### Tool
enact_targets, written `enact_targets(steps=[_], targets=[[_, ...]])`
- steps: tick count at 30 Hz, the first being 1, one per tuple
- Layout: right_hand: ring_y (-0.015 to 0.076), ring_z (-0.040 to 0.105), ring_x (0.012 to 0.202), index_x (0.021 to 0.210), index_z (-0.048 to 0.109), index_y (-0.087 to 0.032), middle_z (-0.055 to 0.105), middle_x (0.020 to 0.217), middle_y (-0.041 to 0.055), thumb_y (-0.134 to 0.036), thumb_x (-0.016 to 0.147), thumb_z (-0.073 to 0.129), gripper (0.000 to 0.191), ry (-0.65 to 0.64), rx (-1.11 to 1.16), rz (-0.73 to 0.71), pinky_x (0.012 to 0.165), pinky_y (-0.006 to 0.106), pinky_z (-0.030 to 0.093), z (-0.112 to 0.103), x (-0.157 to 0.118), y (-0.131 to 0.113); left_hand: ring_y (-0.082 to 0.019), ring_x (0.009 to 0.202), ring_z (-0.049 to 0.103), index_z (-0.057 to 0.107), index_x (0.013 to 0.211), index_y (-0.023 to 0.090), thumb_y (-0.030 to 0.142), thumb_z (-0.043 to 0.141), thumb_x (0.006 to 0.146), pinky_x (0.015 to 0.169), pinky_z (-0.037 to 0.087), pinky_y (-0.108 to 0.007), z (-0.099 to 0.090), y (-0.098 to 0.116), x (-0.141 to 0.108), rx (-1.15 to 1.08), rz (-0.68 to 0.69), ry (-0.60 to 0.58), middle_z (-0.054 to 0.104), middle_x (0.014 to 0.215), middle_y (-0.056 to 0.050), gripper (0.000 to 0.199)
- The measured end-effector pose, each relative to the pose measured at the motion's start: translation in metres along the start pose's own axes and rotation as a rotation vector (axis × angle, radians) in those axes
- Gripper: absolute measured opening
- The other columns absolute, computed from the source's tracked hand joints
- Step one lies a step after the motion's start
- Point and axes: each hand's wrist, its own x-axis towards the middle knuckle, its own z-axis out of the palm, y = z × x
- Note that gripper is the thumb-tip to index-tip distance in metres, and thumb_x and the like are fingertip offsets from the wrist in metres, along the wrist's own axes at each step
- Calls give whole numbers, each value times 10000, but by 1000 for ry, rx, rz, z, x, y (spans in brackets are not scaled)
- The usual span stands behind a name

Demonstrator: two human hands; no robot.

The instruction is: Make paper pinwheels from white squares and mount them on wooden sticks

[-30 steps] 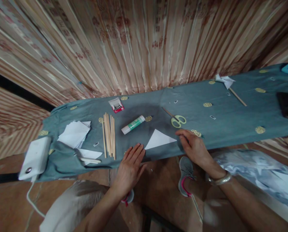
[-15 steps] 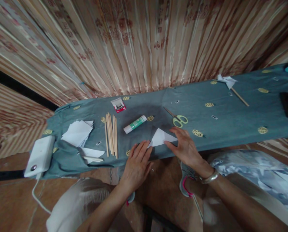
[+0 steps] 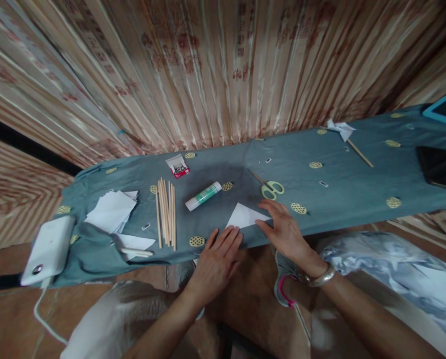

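Note:
A folded white paper triangle (image 3: pixel 245 215) lies on the table near its front edge. My left hand (image 3: pixel 217 257) rests palm down at the triangle's lower left corner, its fingers stretched flat and touching the paper. At the opposite end is my right hand (image 3: pixel 284 232), thumb and forefinger spread apart around the pointed right tip. The thumb touches the paper's lower edge there. Just beyond the paper are scissors (image 3: pixel 271 189) with light green handles and a glue stick (image 3: pixel 203 196) with a green label.
Thin wooden sticks (image 3: pixel 166 214) lie left of the glue, near a small open red-and-white box (image 3: pixel 178 166). Further left are white paper pieces (image 3: pixel 110 209) and a white device (image 3: pixel 49 249) with a cable. A paper pinwheel (image 3: pixel 344 130) and a dark phone (image 3: pixel 439 167) lie right.
The camera view has shifted slightly, moving the table items a little leftward. My left hand sits slightly closer to the right hand along the paper's lower edge. The triangle keeps its shape.

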Motion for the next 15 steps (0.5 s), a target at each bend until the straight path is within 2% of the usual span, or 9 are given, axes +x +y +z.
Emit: enact_targets(steps=[6, 12, 15], targets=[[305, 551, 1184, 1137, 606, -134, 613, 1254, 177, -207, 878, 483, 296, 25, -2, -22, 1044, 517, 408, -4, -3, 10, -253, 1243, 525, 457, 1360, 146, 199, 516, 908, 1086, 363, -467, -5, -9, -7, 22, -46, 49, 581, 1363, -102, 458], [273, 584, 1134, 1051, 655, -156, 639, 1200, 159, -105, 866, 372, 341, 32, 6, -52, 1027, 503, 420, -10, -1, 12, -262, 1140, 563, 499, 1316, 147, 185, 522, 905, 1020, 426, -452, -9, -16, -15, 14, -68, 129, 634, 1247, -107, 413], [257, 594, 1132, 1062, 659, -185, 656, 1180, 136, -176, 930, 366, 322, 11, 63, -23, 1016, 483, 435, -13, 3, 6, -262, 1126, 560, 480, 1327, 142, 195, 514, 911, 979, 458, -428, -9, -18, -16, -31, -81, 200, 626, 1223, -122, 421]])
